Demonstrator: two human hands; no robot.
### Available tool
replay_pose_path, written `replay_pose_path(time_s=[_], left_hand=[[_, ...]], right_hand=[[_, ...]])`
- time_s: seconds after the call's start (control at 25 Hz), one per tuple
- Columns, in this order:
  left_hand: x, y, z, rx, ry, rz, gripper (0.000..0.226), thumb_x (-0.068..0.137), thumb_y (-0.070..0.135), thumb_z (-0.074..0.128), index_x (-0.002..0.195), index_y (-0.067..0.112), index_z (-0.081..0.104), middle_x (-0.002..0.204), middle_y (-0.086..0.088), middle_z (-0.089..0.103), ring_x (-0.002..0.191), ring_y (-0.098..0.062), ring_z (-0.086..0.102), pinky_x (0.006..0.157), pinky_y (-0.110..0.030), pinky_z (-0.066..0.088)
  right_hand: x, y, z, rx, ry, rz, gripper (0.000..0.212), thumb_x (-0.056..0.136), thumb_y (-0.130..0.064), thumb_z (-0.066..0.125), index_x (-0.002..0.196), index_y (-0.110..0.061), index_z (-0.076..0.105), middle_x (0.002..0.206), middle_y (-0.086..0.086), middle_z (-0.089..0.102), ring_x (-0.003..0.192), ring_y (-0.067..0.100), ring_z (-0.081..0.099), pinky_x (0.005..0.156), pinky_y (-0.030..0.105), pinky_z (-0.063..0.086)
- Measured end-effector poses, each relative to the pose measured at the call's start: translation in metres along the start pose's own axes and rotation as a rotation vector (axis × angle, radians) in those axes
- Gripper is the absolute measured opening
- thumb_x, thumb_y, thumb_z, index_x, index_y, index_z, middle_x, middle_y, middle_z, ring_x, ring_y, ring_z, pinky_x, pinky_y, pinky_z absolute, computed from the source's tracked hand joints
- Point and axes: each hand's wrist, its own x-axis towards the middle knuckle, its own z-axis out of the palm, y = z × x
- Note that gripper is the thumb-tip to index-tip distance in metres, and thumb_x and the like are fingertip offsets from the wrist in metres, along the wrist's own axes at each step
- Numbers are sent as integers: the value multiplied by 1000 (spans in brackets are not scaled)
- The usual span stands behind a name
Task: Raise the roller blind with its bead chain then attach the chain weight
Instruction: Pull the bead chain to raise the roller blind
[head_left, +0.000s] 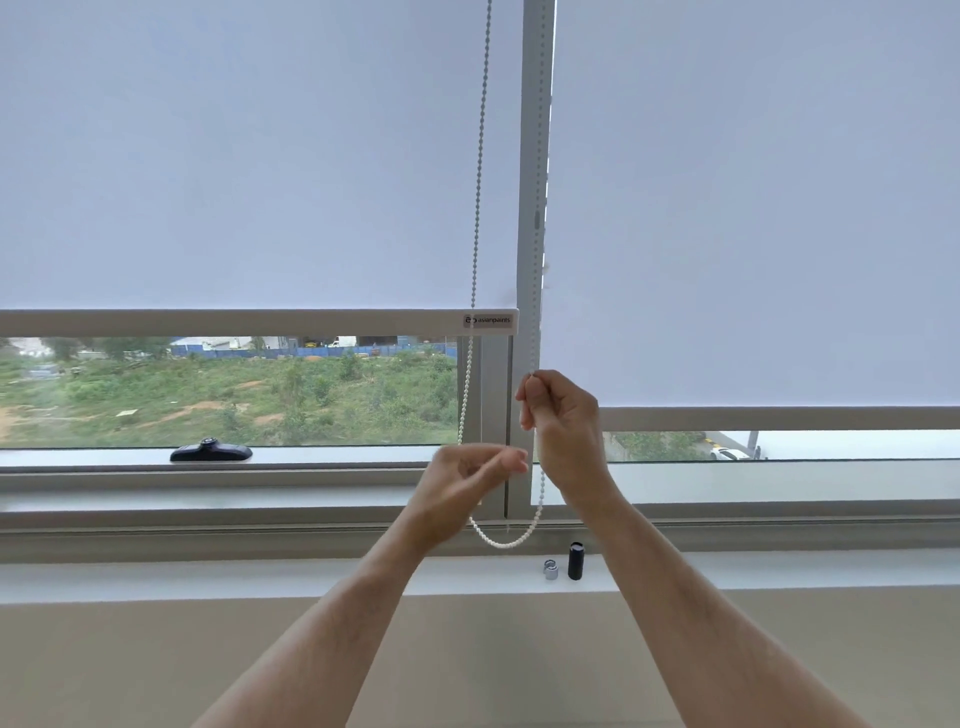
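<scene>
at centre frame our right hand (563, 415) is closed round the bead chain (478, 208); our left hand (470, 480), just below, pinches it. the chain weight (575, 560) stands on the sill (311, 577), lower right.

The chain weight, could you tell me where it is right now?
The black weight stands upright on the sill, right of centre, beside a small silver piece.

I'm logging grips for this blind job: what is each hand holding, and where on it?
Both hold the bead chain. The right hand pinches the strand beside the window frame; the left hand pinches the other strand, lower, above the hanging loop.
</scene>
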Motion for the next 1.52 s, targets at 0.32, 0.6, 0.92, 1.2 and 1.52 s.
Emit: replay_pose_path(time_s=[0.32,0.6,0.92,1.2,1.52], left_hand=[[48,58,-10,-6,270,129,22,83,48,68,100,34,74,87,15,77,82,0,71,76,-20,56],[51,55,1,-123,286,169,14,88,6,69,84,19,72,67,7,75,64,-5,68,67,-18,53],[30,39,11,-62,189,174,7,87,8,70,85,14,72,75,2,75,71,-11,71,72,-22,56],[6,10,26,-9,162,27,10,88,8,70,80,12,72,70,8,74,75,-10,70,83,-37,57],[-6,10,26,93,124,152,13,86,24,71,91,13,75,80,2,76,79,-15,71,78,-30,57]], right_hand=[[-34,25,7,-82,-28,95,27,96,-15,53,74,-24,64,56,-7,58,58,14,54,62,44,48],[-51,35,-2,0,-120,173,25,97,-18,57,79,-24,72,62,0,70,57,15,56,63,26,44],[-8,2,-13,27,79,66,42,100,-44,47,74,-27,76,66,-6,75,67,5,70,73,14,48],[45,-48,-3,9,27,-44,32,102,-32,50,82,-16,70,63,-3,67,57,8,60,59,18,47],[32,-44,4,-101,111,-89,38,102,-27,45,65,-22,54,48,-10,47,46,7,42,47,21,37]])
